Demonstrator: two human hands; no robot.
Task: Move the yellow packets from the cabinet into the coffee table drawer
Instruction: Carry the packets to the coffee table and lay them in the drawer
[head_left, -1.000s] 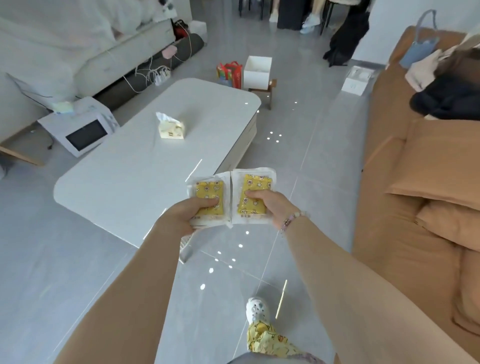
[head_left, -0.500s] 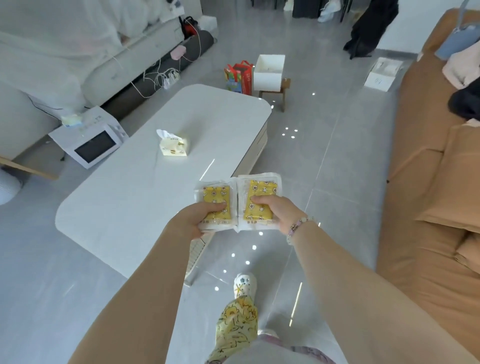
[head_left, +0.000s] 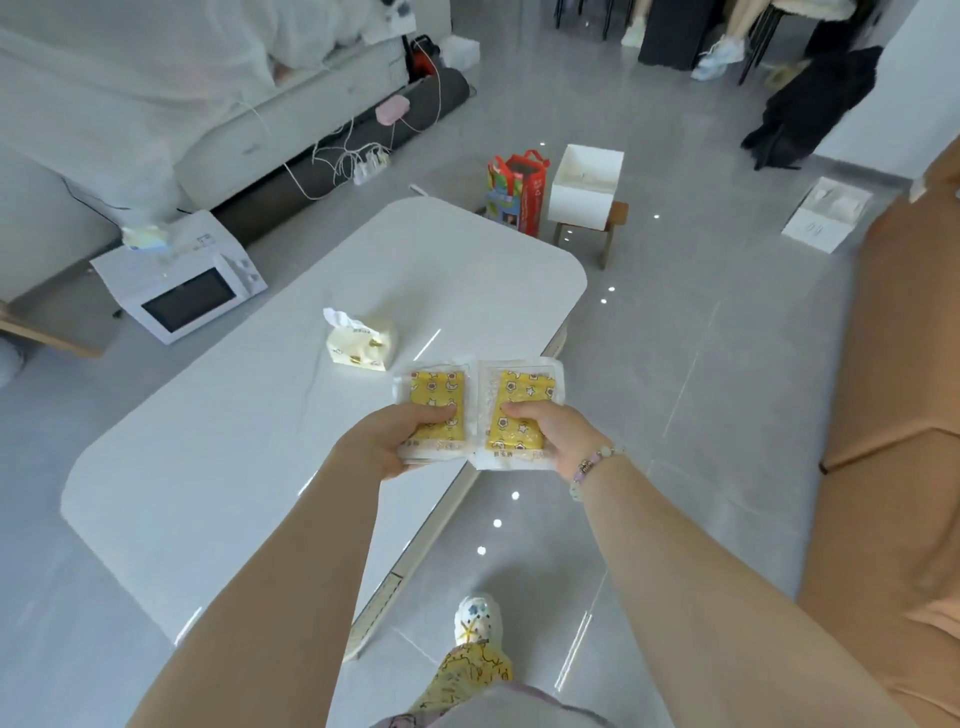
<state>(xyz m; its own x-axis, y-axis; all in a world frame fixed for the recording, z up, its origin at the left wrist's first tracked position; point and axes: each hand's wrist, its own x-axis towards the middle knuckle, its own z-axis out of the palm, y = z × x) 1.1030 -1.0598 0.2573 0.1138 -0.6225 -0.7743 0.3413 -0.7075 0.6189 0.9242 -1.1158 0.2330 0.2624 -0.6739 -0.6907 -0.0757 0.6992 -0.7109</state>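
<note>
The coffee table (head_left: 249, 467) has drawn closer below the fingers (head_left: 434, 415). Left hand (head_left: 389, 444) and right hand (head_left: 558, 436) each pinch yellow packets (head_left: 436, 387). Reaching the drawer seems next.

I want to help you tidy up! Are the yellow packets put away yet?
Not yet. Done: the packets have been picked up and brought to the coffee table. In hand: the left grip holds the left packets and the right grip holds the right packets, over the table's near edge. Left: no open drawer shows, so it must be opened and the packets put inside.
</note>
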